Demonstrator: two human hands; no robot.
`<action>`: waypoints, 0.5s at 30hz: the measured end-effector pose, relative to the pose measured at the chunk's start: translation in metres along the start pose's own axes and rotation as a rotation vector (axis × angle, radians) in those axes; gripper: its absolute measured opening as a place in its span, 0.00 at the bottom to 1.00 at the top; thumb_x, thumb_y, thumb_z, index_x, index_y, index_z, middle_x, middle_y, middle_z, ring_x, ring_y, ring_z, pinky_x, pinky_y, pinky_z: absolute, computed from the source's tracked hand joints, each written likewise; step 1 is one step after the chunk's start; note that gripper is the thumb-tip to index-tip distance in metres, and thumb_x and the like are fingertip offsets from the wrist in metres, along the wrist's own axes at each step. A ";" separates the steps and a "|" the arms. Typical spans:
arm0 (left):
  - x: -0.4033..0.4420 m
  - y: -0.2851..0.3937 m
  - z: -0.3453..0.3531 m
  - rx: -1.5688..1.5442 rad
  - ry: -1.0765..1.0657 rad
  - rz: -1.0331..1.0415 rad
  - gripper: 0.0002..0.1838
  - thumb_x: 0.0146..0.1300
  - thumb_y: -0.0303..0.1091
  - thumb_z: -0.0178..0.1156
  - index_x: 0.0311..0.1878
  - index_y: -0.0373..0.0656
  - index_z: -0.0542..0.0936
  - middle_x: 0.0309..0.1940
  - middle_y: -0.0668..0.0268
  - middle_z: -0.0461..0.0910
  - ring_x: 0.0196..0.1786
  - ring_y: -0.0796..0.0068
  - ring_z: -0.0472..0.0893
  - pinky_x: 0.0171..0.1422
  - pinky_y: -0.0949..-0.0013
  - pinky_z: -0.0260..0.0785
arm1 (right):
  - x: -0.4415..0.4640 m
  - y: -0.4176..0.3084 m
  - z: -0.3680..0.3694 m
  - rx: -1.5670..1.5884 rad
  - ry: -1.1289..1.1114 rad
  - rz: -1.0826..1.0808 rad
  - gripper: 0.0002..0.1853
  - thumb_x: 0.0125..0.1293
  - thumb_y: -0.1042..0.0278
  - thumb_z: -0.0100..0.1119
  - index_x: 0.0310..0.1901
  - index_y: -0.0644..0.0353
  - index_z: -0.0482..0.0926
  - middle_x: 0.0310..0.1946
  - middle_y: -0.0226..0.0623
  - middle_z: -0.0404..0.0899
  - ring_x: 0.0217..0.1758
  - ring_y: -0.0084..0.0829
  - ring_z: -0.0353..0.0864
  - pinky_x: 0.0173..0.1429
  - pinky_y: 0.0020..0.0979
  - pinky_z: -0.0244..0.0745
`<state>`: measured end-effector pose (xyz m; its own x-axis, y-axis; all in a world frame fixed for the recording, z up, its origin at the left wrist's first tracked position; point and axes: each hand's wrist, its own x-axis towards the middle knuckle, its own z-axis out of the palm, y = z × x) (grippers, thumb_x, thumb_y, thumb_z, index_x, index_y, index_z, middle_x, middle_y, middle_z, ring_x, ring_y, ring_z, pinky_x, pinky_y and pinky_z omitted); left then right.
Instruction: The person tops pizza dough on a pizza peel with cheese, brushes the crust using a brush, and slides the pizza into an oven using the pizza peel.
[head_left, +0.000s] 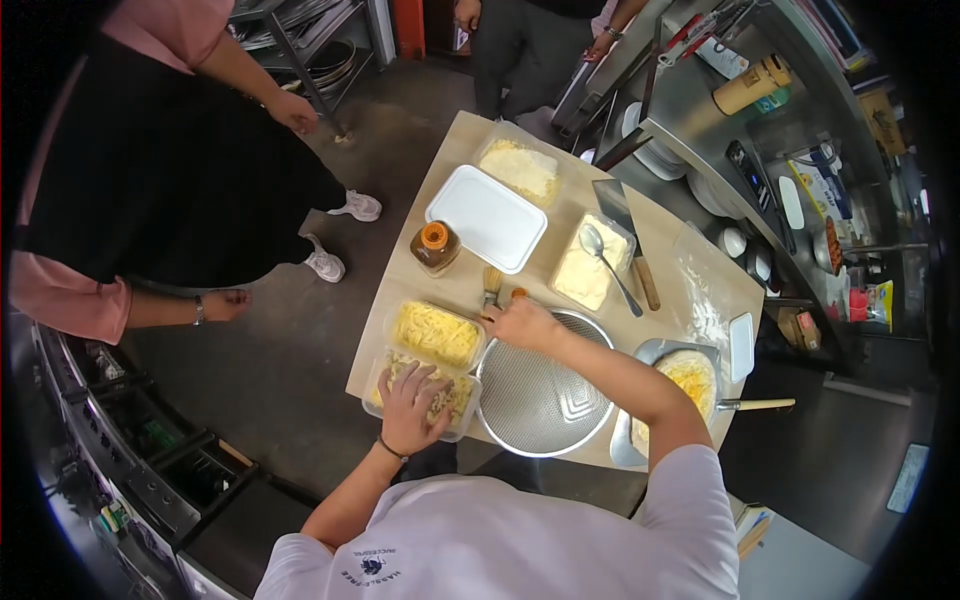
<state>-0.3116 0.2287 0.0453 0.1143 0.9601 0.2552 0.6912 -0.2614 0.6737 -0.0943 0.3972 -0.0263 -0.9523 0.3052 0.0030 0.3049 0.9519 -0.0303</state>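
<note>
My left hand (408, 408) is over a clear plastic tub of a pale shredded mix (455, 400), its fingers spread on the food. Beside it is a tub of yellow shredded cheese (436, 335). My right hand (527, 326) reaches across a round metal mesh sieve (545, 395). Its fingers are closed at the handle of a pastry brush (491, 284), partly hiding the grip. Just behind that hand shows a small orange cap (518, 293). A brown jar with an orange lid (435, 247) stands farther back.
On the table (400, 290) are a white lid (487, 218), a tub of creamy spread (582, 275) with a spoon (610, 265), a wide blade (614, 205), and a metal pan with cheese-topped dough (690, 380). One person (180, 170) stands left, another (525, 50) behind.
</note>
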 end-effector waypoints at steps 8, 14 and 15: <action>0.004 -0.058 0.012 0.575 -0.195 0.038 0.15 0.53 0.37 0.59 0.46 0.62 0.78 0.46 0.78 0.74 0.59 0.70 0.69 0.67 0.37 0.38 | 0.001 0.006 -0.004 -0.076 0.023 -0.050 0.09 0.60 0.65 0.51 0.41 0.45 0.77 0.35 0.32 0.75 0.17 0.27 0.76 0.19 0.29 0.69; 0.018 -0.079 -0.006 0.556 -0.171 0.133 0.12 0.49 0.32 0.58 0.39 0.58 0.79 0.43 0.76 0.75 0.55 0.70 0.71 0.67 0.37 0.38 | -0.008 0.000 -0.030 0.062 -0.022 0.078 0.08 0.58 0.67 0.51 0.40 0.46 0.73 0.37 0.31 0.72 0.22 0.29 0.78 0.24 0.29 0.73; 0.020 -0.079 -0.008 0.565 -0.167 0.126 0.13 0.49 0.32 0.58 0.40 0.58 0.79 0.43 0.75 0.75 0.55 0.70 0.71 0.67 0.37 0.38 | -0.014 -0.004 -0.037 0.134 -0.010 0.128 0.08 0.58 0.67 0.52 0.41 0.46 0.73 0.38 0.31 0.72 0.23 0.31 0.79 0.25 0.29 0.74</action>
<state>-0.3701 0.2682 0.0026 0.2991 0.9398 0.1655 0.9320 -0.3249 0.1605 -0.0820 0.3902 0.0103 -0.9062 0.4224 -0.0190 0.4196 0.8929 -0.1629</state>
